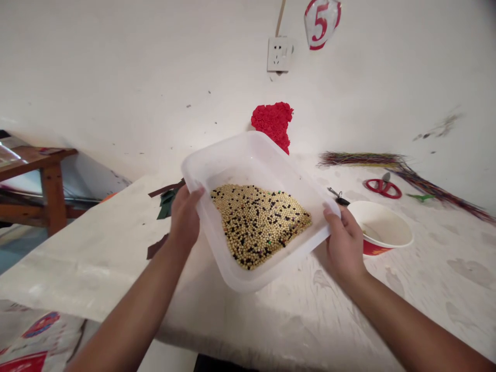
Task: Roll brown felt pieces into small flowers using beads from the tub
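A translucent white plastic tray (232, 165) is held up over the table, tilted toward me. My left hand (186, 214) grips its left rim with the thumb over the edge. On the opposite rim, my right hand (344, 240) is closed in the same way. Many small round beads (263, 222), mostly gold with black ones and a few green ones mixed in, have gathered in the tray's lower part. Just right of my right hand stands a white paper bowl (387, 222) with a red outer side.
Red-handled scissors (383, 188) and bundles of thin coloured wires (360, 159) lie at the right of the white-covered table (96, 248). Behind the tray is a red crinkled piece (273, 123). Dark green strips (166, 202) lie left. A wooden bench (54, 191) stands beyond.
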A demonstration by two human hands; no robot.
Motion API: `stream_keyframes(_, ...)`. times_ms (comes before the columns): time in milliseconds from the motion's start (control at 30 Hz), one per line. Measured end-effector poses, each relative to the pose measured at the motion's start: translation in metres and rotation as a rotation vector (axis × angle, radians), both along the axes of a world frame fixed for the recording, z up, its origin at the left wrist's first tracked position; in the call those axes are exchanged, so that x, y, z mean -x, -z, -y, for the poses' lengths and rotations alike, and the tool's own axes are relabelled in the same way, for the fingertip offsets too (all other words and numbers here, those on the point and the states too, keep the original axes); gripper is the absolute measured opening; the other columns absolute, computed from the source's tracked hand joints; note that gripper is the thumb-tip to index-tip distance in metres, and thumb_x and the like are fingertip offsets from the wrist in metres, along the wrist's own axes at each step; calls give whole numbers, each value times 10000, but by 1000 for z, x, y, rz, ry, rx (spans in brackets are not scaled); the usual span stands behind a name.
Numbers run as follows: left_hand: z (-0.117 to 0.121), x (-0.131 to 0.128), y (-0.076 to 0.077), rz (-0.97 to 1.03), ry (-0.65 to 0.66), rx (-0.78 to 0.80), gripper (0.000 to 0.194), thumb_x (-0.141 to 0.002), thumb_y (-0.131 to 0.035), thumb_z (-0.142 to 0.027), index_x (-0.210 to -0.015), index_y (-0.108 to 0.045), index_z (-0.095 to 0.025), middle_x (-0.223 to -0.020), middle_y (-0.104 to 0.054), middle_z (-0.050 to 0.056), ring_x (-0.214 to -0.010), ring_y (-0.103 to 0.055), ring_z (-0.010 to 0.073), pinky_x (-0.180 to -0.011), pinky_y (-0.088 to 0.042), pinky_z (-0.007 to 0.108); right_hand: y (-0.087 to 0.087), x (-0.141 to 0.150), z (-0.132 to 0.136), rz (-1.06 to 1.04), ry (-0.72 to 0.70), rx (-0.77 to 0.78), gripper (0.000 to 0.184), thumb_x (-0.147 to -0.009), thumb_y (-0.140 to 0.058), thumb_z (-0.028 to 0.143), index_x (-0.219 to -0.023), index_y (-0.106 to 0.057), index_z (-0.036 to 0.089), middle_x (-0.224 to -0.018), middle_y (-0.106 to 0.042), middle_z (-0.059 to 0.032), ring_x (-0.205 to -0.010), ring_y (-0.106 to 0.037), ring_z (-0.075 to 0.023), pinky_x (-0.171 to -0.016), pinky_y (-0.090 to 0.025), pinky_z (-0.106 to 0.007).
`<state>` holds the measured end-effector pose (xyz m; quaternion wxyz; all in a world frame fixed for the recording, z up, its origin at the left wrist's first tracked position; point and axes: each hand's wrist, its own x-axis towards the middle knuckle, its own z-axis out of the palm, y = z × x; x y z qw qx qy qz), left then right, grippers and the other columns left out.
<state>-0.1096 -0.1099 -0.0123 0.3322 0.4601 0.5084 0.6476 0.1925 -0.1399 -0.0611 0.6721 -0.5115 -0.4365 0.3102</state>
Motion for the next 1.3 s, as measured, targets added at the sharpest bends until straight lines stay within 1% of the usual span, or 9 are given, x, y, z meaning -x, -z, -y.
stream_keyframes(67,6,-13,5,60,23,-64,341,-737,-641,-288,-1074,-604,-250,-1023,-649,42,-919,-634,234,-687,-533,312,1,1,-1,-13,-10,-15,335,-858,-549,368,-1158,-623,237,-1062,-657,-64,-940,-616,-259,-796,-494,-409)
stream_keyframes(167,10,-20,4,106,56,-110,416,-713,-630,-200,-1125,-608,-257,-1043,-647,34,-956,-626,237,-728,-538,304,1,5,-1,-63,-119,-9,452,-847,-506,316,-1295,-542,270,-1233,-623,-77,-1037,-618,-287,-841,-504,-453)
stream_keyframes(333,14,-16,-1,116,10,-145,444,-702,-604,-195,-1138,-592,-273,-1042,-650,15,-988,-624,243,-792,-546,324,1,11,-1,-59,-281,61,610,-791,-431,207,-1398,-445,267,-1361,-563,-93,-1064,-630,-300,-836,-516,-484)
stream_keyframes(467,19,-19,2,201,70,21,380,-723,-613,-270,-1103,-608,-259,-977,-671,39,-914,-654,271,-706,-563,351,2,13,0,15,-267,5,679,-767,-389,201,-1443,-363,256,-1373,-549,-98,-1075,-625,-300,-764,-539,-444)
stream_keyframes(533,21,-21,4,297,142,151,380,-734,-603,-322,-1102,-620,-231,-940,-682,64,-868,-665,293,-665,-569,379,1,13,2,-26,-260,-2,690,-752,-406,208,-1438,-363,260,-1361,-557,-99,-1057,-632,-301,-737,-546,-428)
stream_keyframes(600,23,-22,7,364,185,215,411,-727,-595,-333,-1114,-623,-199,-914,-689,80,-845,-669,310,-661,-574,407,-1,13,4,-77,-263,-1,695,-738,-419,204,-1428,-383,269,-1360,-557,-90,-1060,-635,-298,-748,-549,-424)
stream_keyframes(767,23,-22,13,336,161,124,498,-688,-578,-269,-1179,-590,-188,-924,-695,69,-834,-677,305,-699,-580,420,-6,9,6,-57,-262,-31,741,-723,-410,203,-1462,-358,239,-1399,-526,-84,-1164,-591,-312,-841,-539,-442)
stream_keyframes(967,20,-22,14,310,122,154,485,-674,-564,-262,-1154,-596,-196,-844,-674,58,-798,-673,299,-647,-577,400,-6,6,4,-170,-267,-30,721,-704,-447,169,-1420,-413,250,-1391,-540,-86,-1183,-574,-321,-856,-528,-446)
stream_keyframes(1300,19,-21,15,271,111,139,433,-660,-557,-262,-1086,-610,-209,-820,-647,49,-767,-655,279,-642,-562,394,-1,4,3,-105,-245,-2,736,-705,-430,176,-1436,-386,252,-1339,-572,-90,-1081,-622,-317,-804,-540,-445)
